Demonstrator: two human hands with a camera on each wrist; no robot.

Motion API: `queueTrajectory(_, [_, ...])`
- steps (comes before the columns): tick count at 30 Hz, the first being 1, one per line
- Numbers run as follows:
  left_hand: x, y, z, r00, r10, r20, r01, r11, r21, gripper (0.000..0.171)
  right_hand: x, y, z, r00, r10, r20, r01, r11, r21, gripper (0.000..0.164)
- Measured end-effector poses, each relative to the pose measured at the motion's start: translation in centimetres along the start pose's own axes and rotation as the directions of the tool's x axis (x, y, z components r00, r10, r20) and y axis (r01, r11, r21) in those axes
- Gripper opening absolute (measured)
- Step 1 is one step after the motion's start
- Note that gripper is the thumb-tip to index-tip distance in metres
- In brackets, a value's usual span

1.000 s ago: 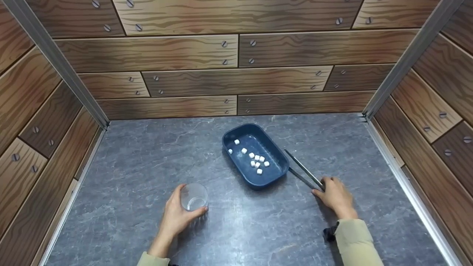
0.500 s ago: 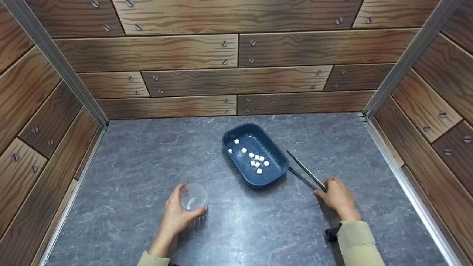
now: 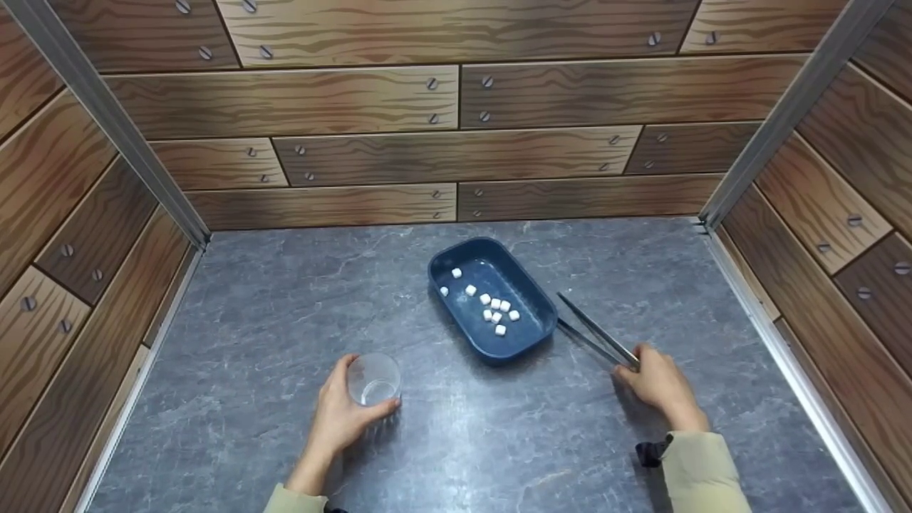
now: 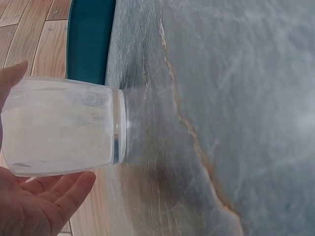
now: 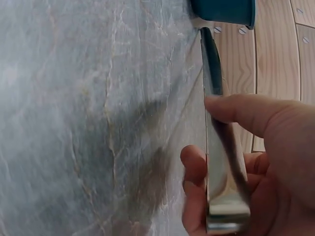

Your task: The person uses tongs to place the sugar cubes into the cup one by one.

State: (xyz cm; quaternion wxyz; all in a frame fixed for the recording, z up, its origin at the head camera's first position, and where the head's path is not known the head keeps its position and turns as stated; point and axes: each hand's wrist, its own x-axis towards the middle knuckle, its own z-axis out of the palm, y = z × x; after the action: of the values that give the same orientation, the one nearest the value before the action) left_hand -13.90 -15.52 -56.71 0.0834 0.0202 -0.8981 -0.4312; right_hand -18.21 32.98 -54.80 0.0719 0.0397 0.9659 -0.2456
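Note:
My left hand (image 3: 335, 413) holds a clear plastic cup (image 3: 375, 379) from its left side, thumb and fingers around it. The left wrist view shows the same cup (image 4: 59, 128) standing on the table, with nothing seen inside. To the right, my right hand (image 3: 659, 385) grips metal tongs (image 3: 598, 328) near their bent end, the two arms spread apart. The tong tips lie by the right edge of a dark blue tray (image 3: 484, 274). Several small white cubes (image 3: 501, 330) lie scattered in that tray. In the right wrist view, thumb and fingers pinch the tongs (image 5: 226, 196).
Grey marbled tabletop (image 3: 285, 299) lies under everything. Wood-print walls (image 3: 456, 100) enclose the back and both sides, with metal strips along the corners and the side edges (image 3: 776, 356).
My right hand and the tongs have shifted slightly right and toward me, so the tips sit a little farther from the tray. The left hand, cup, tray and cubes stay put.

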Motion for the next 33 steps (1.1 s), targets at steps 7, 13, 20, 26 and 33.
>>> queueTrajectory(7, [0.13,0.13,-0.05,1.000,-0.004,-0.001,0.004,1.000,-0.004,0.101,-0.14,-0.46,-0.34,1.000,0.021,-0.021,-0.023,0.997,-0.077,0.058])
queueTrajectory(13, [0.23,0.23,-0.03,1.000,0.006,-0.012,-0.006,1.000,-0.008,0.100,-0.10,-0.47,-0.20,0.995,0.030,-0.095,-0.047,0.984,-0.173,0.069])
queueTrajectory(20, [0.19,0.33,0.05,1.000,0.002,-0.008,-0.002,1.000,-0.011,0.098,-0.03,-0.20,0.22,0.993,0.026,-0.116,-0.049,0.979,-0.197,0.068])
queueTrajectory(26, [0.12,0.32,0.18,1.000,-0.015,-0.007,0.015,1.000,-0.021,0.097,-0.07,-0.05,0.44,0.989,0.007,-0.148,-0.039,0.976,-0.212,0.068])
queueTrajectory(33, [-0.02,0.18,0.18,1.000,-0.003,-0.014,0.003,1.000,-0.015,0.098,-0.07,-0.09,0.44,0.990,0.021,-0.137,-0.052,0.972,-0.229,0.066])
